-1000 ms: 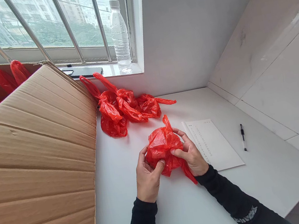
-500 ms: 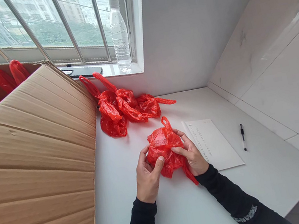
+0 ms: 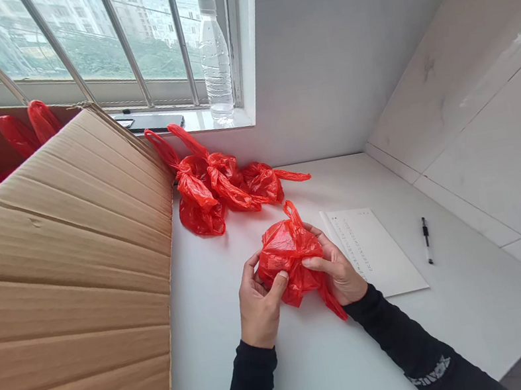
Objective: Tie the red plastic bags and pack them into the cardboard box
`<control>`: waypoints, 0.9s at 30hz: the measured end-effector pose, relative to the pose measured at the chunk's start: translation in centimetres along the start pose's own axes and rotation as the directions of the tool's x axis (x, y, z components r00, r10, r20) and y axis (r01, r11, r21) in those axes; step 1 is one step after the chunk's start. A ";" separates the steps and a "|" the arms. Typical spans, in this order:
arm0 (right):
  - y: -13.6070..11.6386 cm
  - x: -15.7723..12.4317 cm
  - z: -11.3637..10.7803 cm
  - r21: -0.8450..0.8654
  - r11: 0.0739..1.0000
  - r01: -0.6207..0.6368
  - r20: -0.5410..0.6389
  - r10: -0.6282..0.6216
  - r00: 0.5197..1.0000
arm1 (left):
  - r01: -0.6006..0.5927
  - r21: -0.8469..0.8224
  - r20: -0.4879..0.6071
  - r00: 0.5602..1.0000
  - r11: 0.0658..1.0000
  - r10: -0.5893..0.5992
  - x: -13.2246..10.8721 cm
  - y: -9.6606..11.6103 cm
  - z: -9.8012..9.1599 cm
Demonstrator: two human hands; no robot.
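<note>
Between my hands is a knotted red plastic bag (image 3: 288,250), bulging and crinkled, with one handle loop standing up and another end hanging toward my right wrist. My left hand (image 3: 261,299) grips its left side, thumb on top and fingers curled beneath. On the right side my right hand (image 3: 337,269) holds it, thumb pressed on the front and fingers behind. What the bag contains is hidden. Beyond it, several similar tied red bags (image 3: 228,184) lie heaped against the wall.
A tall cardboard box (image 3: 68,276) with more red bags (image 3: 30,131) inside stands at left. An open notebook (image 3: 376,252) and a pen (image 3: 426,241) lie on the white table (image 3: 492,309) at right. A water bottle (image 3: 215,62) and a phone (image 3: 157,120) rest on the windowsill.
The whole view has shifted slightly, so everything appears a little farther right. Both hands keep the same hold on the red bag.
</note>
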State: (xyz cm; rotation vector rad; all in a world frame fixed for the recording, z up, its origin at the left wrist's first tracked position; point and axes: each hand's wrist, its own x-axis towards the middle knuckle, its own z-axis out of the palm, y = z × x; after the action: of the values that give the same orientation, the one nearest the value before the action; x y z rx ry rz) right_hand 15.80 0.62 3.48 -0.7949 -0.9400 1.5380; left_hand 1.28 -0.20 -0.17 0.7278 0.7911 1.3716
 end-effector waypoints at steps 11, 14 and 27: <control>0.3 0.1 -0.2 -0.102 0.995 -0.003 0.013 0.004 1.000 | 0.020 -0.014 -0.039 0.999 1.000 -0.021 0.0 -0.1 0.0; 0.2 0.0 -0.3 -0.093 0.996 -0.005 0.037 0.008 0.999 | 0.015 -0.004 -0.043 0.999 1.000 -0.015 0.0 0.0 0.1; -0.8 -0.4 0.5 -0.198 0.980 -0.029 0.038 0.038 0.999 | 0.001 -0.040 -0.008 1.000 0.999 -0.001 -0.1 0.1 0.0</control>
State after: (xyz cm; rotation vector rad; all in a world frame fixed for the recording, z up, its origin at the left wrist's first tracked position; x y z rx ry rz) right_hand 15.78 0.24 4.39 -0.9259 -1.1279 1.5110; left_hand 1.21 -0.30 -0.13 0.6914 0.7683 1.3863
